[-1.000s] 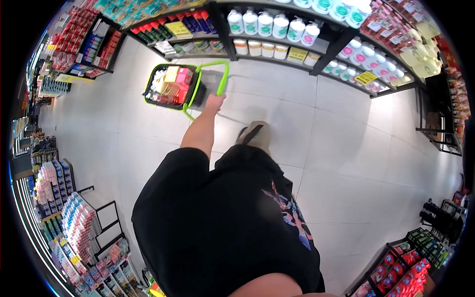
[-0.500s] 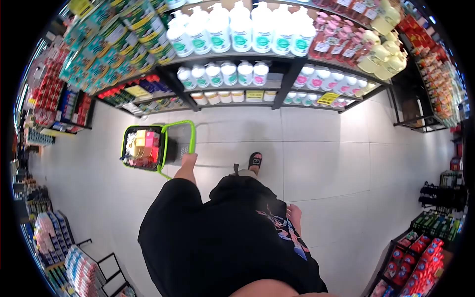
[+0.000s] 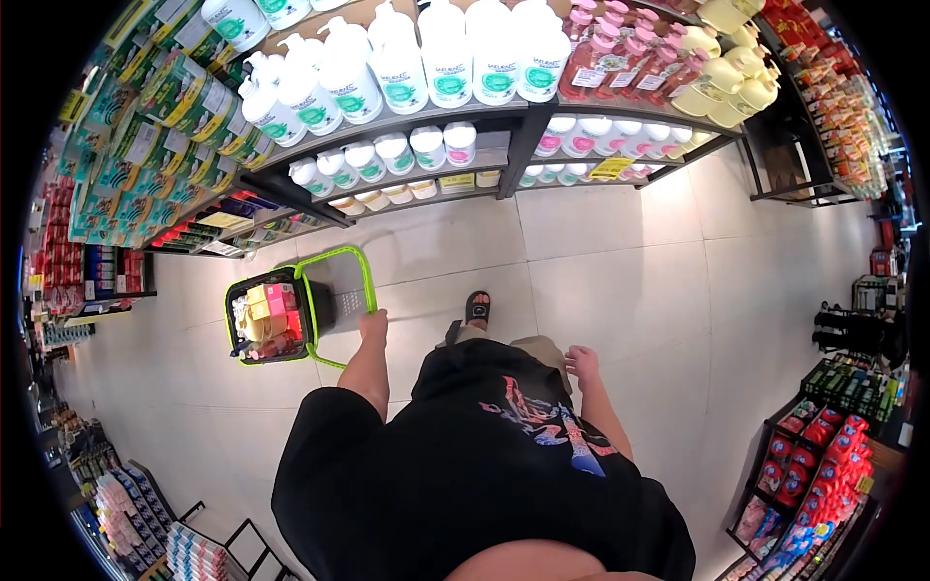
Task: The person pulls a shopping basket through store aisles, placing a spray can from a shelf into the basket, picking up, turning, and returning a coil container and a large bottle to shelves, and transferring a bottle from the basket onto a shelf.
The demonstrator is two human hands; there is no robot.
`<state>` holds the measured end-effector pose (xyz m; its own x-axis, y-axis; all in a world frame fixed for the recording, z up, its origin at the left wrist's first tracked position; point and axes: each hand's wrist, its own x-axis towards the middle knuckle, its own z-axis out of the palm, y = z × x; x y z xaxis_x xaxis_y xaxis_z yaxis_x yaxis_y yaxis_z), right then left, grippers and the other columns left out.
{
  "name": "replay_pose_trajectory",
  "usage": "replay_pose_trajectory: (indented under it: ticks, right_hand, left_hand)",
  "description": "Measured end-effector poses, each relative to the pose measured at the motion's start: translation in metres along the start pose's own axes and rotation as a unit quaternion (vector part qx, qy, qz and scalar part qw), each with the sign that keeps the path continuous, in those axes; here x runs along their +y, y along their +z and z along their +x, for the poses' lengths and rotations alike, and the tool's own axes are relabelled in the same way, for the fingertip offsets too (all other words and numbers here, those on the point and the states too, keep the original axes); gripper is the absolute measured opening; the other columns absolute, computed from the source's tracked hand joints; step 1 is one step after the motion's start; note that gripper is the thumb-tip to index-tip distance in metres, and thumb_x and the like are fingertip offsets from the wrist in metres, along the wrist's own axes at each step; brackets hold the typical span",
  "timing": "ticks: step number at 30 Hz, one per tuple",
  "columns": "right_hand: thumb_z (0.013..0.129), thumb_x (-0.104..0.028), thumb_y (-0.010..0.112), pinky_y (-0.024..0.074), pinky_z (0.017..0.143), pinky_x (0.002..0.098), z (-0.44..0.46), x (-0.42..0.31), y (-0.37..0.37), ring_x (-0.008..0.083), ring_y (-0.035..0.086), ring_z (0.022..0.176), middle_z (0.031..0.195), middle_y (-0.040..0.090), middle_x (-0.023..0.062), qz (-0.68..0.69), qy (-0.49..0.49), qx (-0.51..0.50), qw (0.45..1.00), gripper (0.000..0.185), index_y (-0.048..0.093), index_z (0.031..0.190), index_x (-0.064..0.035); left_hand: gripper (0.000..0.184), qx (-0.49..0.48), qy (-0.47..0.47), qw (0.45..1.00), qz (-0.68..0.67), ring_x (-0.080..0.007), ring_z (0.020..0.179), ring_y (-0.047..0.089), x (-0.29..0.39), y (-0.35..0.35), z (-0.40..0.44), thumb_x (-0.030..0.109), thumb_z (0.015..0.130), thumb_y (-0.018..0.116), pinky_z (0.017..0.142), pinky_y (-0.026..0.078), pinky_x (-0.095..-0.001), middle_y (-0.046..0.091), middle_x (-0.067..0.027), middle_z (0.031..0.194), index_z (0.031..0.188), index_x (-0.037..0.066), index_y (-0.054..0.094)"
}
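Note:
My left hand (image 3: 374,327) is closed round the bright green handle of a black shopping basket (image 3: 308,320), which is on my left. Boxes (image 3: 274,302) in pink and yellow lie inside the basket among other goods too jumbled to name. On the other side, my right hand (image 3: 581,362) hangs beside my hip with its fingers loosely curled and apart, holding nothing. Below, one foot in a black sandal (image 3: 477,308) shows on the floor.
Ahead stands a shelf unit (image 3: 518,145) with white pump bottles (image 3: 449,68), pink pump bottles (image 3: 605,58) and pale yellow bottles (image 3: 712,85). Green and teal packs (image 3: 189,107) fill its left end. Red packs (image 3: 799,465) stand on a rack at lower right. Pale floor tiles (image 3: 620,281) lie between.
The shelves have shifted left and grown larger in view, and the view has turned slightly. My right hand has swung forward from beside my shirt. The basket stays in my left hand.

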<state>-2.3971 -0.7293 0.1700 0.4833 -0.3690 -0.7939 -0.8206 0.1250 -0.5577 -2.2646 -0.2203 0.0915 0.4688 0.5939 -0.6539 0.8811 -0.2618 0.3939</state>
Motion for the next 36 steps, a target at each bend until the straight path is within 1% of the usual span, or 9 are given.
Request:
replay_pose_trajectory:
  ticks: [10,14,16,22,24,26,27,30,36]
  right_hand:
    - [0.085,-0.021,0.059,0.0495,0.063,0.0321,0.035,-0.036,-0.021,0.0195,0.062,0.078,0.09,0.065,0.01,-0.083,0.029,-0.055,0.995,0.031,0.061,0.108,-0.0011]
    - [0.081,-0.018,0.061,0.0461,0.055,0.028,0.033,-0.093,-0.041,0.0154,0.057,0.067,0.081,0.064,0.0069,-0.149,-0.085,-0.058,0.983,0.03,0.064,0.103,0.0032]
    - [0.082,-0.021,0.062,0.0483,0.063,0.0321,0.175,0.017,-0.124,0.0193,0.061,0.073,0.086,0.066,0.0098,-0.33,-0.214,-0.173,0.903,0.034,0.063,0.105,0.0039]
    - [0.084,-0.024,0.062,0.0489,0.071,0.0337,0.235,-0.012,-0.207,0.0229,0.063,0.08,0.09,0.068,0.0132,-0.584,-0.441,-0.173,0.659,0.037,0.062,0.107,0.0041]
    - [0.087,-0.024,0.059,0.0499,0.074,0.0342,0.228,-0.071,-0.214,0.0259,0.064,0.087,0.103,0.066,0.0172,-0.696,-0.358,-0.238,0.575,0.037,0.06,0.114,0.0014]
    - [0.089,-0.024,0.056,0.0503,0.074,0.0359,0.204,-0.118,-0.214,0.0275,0.063,0.091,0.111,0.063,0.0181,-0.404,-0.118,-0.18,0.889,0.04,0.055,0.121,0.0001]
    - [0.089,-0.023,0.054,0.0501,0.073,0.037,0.214,-0.12,-0.215,0.0284,0.062,0.091,0.116,0.06,0.0188,-0.29,-0.114,-0.221,0.924,0.041,0.051,0.124,-0.0012]
    - [0.089,-0.024,0.055,0.0501,0.072,0.0357,0.179,-0.194,-0.182,0.0267,0.062,0.089,0.113,0.061,0.0174,-0.11,0.04,-0.074,0.99,0.041,0.053,0.122,-0.0005]
    - [0.088,-0.025,0.056,0.05,0.07,0.0332,0.184,-0.229,-0.151,0.0231,0.063,0.085,0.104,0.063,0.0135,-0.117,-0.025,-0.119,0.986,0.04,0.055,0.12,-0.0006]
  left_hand:
    - [0.043,0.019,0.009,0.998,-0.055,-0.0351,0.088,0.066,0.069,0.039,-0.01,0.029,0.071,0.066,0.078,0.05,-0.043,0.067,-0.0244,0.089,0.096,-0.006,0.065]
    - [0.048,0.067,0.005,0.998,-0.012,-0.0382,0.097,0.064,0.095,0.05,-0.037,0.035,0.073,0.065,0.083,0.05,-0.0445,0.067,-0.0247,0.097,0.099,-0.005,0.066]
    - [0.055,0.053,-0.04,0.998,0.001,-0.0362,0.111,0.057,0.123,0.035,-0.068,0.038,0.076,0.06,0.094,0.046,-0.0424,0.06,-0.0256,0.115,0.112,-0.004,0.06]
    - [0.058,0.044,-0.029,0.998,-0.025,-0.0344,0.114,0.056,0.155,0.033,-0.086,0.037,0.075,0.06,0.096,0.045,-0.0413,0.059,-0.0232,0.12,0.118,-0.002,0.058]
    - [0.055,0.071,-0.031,0.997,-0.029,-0.0341,0.112,0.058,0.163,0.046,-0.09,0.035,0.075,0.06,0.094,0.046,-0.0408,0.06,-0.0232,0.118,0.115,-0.002,0.06]
    - [0.054,0.064,-0.03,0.997,-0.034,-0.034,0.111,0.058,0.178,0.048,-0.109,0.035,0.074,0.061,0.094,0.046,-0.0409,0.061,-0.0233,0.116,0.114,-0.002,0.061]
    - [0.053,0.055,-0.024,0.997,-0.038,-0.0339,0.11,0.059,0.185,0.05,-0.117,0.035,0.074,0.062,0.093,0.046,-0.0409,0.061,-0.0234,0.115,0.112,-0.002,0.062]
    - [0.052,0.076,-0.008,0.997,-0.022,-0.0348,0.109,0.059,0.191,0.076,-0.119,0.034,0.074,0.063,0.092,0.046,-0.0414,0.062,-0.024,0.112,0.11,-0.002,0.062]
    - [0.056,0.043,0.031,0.997,-0.06,-0.0381,0.109,0.057,0.206,0.119,-0.139,0.031,0.074,0.064,0.093,0.045,-0.0422,0.06,-0.0271,0.113,0.119,-0.002,0.055]
